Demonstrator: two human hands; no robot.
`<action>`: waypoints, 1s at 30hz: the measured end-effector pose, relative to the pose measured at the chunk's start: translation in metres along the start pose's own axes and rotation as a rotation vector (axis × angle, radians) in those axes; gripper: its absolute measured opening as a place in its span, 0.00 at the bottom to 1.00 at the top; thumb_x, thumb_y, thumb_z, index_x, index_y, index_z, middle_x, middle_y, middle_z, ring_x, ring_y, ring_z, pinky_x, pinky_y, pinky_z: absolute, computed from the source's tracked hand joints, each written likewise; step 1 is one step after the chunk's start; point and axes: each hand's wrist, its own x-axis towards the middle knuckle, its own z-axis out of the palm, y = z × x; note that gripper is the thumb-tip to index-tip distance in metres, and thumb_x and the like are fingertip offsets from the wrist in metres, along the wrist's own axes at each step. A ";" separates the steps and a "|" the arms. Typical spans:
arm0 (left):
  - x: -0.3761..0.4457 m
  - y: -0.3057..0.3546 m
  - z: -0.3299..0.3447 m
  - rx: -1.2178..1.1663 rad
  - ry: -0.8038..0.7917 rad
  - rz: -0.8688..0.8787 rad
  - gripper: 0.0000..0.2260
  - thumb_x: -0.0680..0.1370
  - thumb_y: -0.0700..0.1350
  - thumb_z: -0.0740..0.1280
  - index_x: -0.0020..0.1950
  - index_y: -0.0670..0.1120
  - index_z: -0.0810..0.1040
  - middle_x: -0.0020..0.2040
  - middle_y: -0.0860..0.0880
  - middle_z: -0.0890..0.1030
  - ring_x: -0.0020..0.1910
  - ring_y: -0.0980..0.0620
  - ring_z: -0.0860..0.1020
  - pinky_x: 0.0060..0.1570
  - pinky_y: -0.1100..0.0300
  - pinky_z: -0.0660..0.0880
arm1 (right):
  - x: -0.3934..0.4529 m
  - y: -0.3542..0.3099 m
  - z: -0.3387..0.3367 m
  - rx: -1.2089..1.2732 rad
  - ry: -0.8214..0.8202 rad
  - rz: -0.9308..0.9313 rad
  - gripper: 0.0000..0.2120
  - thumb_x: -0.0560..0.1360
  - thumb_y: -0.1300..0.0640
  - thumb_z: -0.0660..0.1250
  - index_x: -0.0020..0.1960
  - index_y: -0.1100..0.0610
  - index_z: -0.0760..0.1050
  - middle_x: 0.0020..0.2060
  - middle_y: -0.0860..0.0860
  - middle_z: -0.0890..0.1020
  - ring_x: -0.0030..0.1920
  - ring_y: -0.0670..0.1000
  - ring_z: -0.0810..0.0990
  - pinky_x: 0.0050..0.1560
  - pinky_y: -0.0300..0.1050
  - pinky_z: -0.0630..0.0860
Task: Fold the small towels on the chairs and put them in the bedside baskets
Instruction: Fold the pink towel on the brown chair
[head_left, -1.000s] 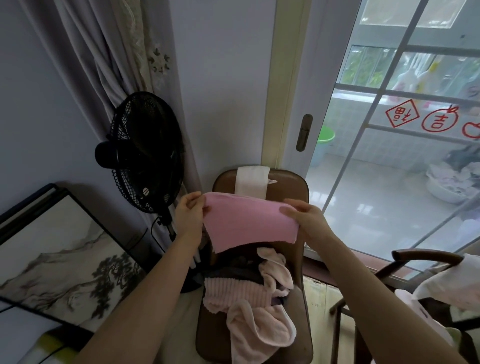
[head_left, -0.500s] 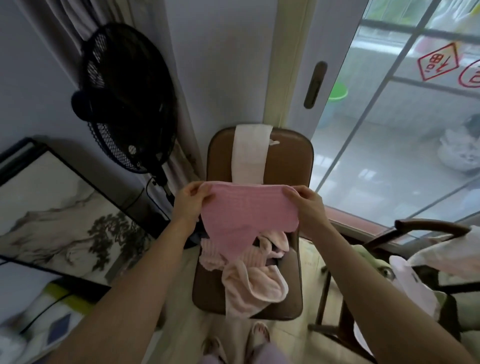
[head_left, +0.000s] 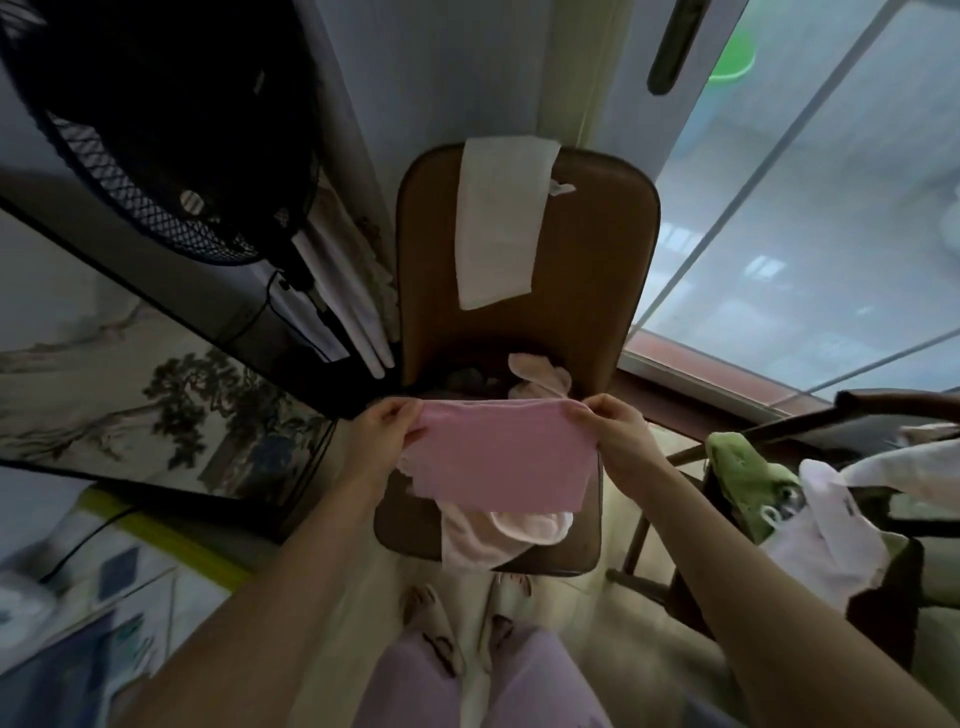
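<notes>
Pink towel (head_left: 498, 457) hangs spread in the air between both hands, over the seat of the brown chair (head_left: 587, 291). Left hand (head_left: 382, 431) pinches its top left corner, fingers curled round the edge; right hand (head_left: 615, 428) pinches the top right corner the same way. Top edge runs roughly level between the two grips, cloth drooping below them. Under the held towel, pale pink towels (head_left: 498, 532) lie heaped on the seat, one spilling over the front edge. Beyond the grips, a white towel (head_left: 501, 223) drapes over the chair back. Left of the left hand: black fan (head_left: 156, 130), framed painting (head_left: 156, 405). Right of the right hand: green frog toy (head_left: 743, 478) and white cloth (head_left: 836, 540) on a second chair (head_left: 893, 402).
</notes>
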 end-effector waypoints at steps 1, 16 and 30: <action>-0.001 0.002 0.004 -0.007 0.011 0.002 0.06 0.80 0.45 0.66 0.47 0.48 0.81 0.48 0.46 0.82 0.52 0.46 0.80 0.54 0.51 0.78 | 0.005 0.001 0.001 0.004 0.006 -0.005 0.07 0.74 0.56 0.72 0.42 0.59 0.77 0.36 0.54 0.79 0.39 0.53 0.77 0.41 0.49 0.73; 0.034 0.045 -0.001 -0.258 0.135 0.131 0.09 0.82 0.43 0.60 0.45 0.45 0.77 0.42 0.49 0.77 0.46 0.52 0.77 0.50 0.57 0.74 | 0.041 -0.065 0.023 0.053 -0.026 -0.195 0.10 0.69 0.58 0.76 0.35 0.54 0.75 0.37 0.50 0.82 0.45 0.53 0.81 0.50 0.51 0.80; 0.061 -0.139 0.025 -0.008 0.202 -0.155 0.06 0.80 0.40 0.61 0.52 0.43 0.77 0.49 0.45 0.78 0.47 0.50 0.75 0.38 0.64 0.70 | 0.079 0.108 0.044 -0.279 -0.053 0.004 0.09 0.69 0.62 0.76 0.39 0.61 0.75 0.40 0.62 0.81 0.41 0.58 0.82 0.46 0.50 0.80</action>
